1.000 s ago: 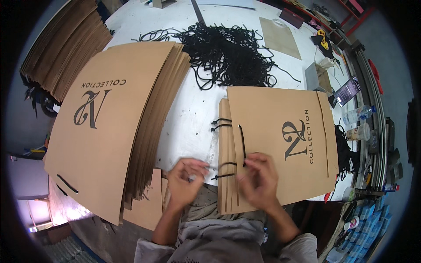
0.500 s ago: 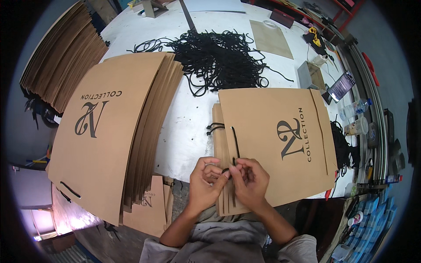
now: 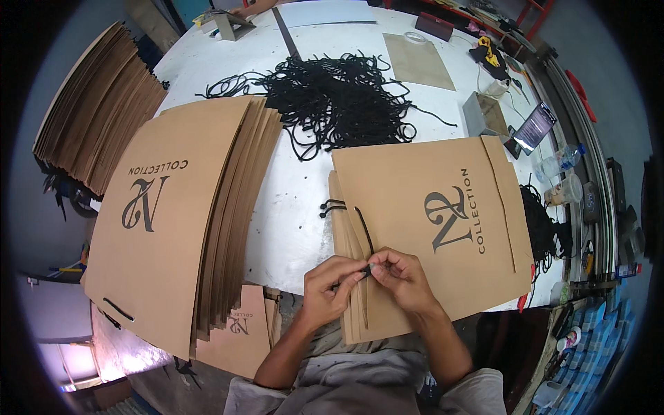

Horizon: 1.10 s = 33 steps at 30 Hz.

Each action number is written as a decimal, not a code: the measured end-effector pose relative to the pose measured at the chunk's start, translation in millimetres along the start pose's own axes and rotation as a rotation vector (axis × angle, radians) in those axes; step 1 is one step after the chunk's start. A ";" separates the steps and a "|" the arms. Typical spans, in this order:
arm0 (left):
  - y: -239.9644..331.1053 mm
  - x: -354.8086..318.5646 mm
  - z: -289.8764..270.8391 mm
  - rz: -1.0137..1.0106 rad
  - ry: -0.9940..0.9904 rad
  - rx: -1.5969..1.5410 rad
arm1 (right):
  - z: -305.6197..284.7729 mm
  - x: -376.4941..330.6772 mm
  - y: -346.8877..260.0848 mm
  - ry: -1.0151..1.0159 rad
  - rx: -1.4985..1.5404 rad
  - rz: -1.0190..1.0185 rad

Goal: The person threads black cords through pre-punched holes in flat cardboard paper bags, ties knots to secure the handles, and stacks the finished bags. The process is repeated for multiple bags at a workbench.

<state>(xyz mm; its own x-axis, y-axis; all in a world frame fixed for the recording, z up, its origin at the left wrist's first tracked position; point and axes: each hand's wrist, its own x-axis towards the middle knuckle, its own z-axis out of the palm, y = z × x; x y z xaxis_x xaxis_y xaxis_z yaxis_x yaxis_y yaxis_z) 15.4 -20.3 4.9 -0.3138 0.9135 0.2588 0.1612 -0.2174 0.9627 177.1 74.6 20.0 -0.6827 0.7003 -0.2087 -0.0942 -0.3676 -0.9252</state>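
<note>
The person is working at the near edge of the round white table [image 3: 297,214], both hands meeting over the near left corner of a flat brown paper bag [image 3: 429,228] that is lying on top of a small stack of the same bags. The left hand [image 3: 332,290] is pinching the end of a black cord handle [image 3: 363,232] between thumb and fingertips, and the right hand [image 3: 404,277] is closing on the same cord end from the other side, fingers curled and touching the left ones. The cord is running from their grip up along the bag's left edge towards a loop lying farther along that edge. To do this well, I would say the grip should be staying close to the cord's tip so it is not fraying or bending, with the bag kept flat and its edge steady under the heel of one hand. To the left, a tall fanned stack of printed bags [image 3: 173,221] is lying well apart, and a tangled heap of black cords [image 3: 339,97] is sitting at the far middle of the table, within reach.
</note>
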 end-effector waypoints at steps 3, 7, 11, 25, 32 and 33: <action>-0.8 -0.5 8.8 0.058 0.040 0.041 | 3.4 -3.7 -3.2 0.030 -0.073 -0.034; -2.2 -5.6 13.4 -0.013 0.149 -0.008 | 10.0 -2.2 -5.2 0.033 -0.207 -0.144; 3.8 -13.2 8.3 -0.200 0.196 -0.354 | 12.4 -2.5 -8.0 0.080 -0.309 -0.164; 37.2 -36.4 -26.5 -0.291 0.255 -0.220 | 18.7 1.8 -7.9 -0.005 -0.977 -0.561; 30.2 -15.8 -22.1 -0.335 0.334 -0.387 | -26.1 -22.3 -38.8 0.186 -0.820 -0.419; 28.8 -13.9 -23.6 -0.319 0.347 -0.334 | -37.7 -28.7 -40.0 0.262 -0.906 -0.429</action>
<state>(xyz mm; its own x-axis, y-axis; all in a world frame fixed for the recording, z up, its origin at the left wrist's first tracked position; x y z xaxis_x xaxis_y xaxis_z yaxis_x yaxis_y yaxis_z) 2.3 -47.5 30.9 -0.5959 0.7978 -0.0917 -0.2785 -0.0983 0.9554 227.8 92.3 51.0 -0.5309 0.8149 0.2326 0.3626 0.4665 -0.8068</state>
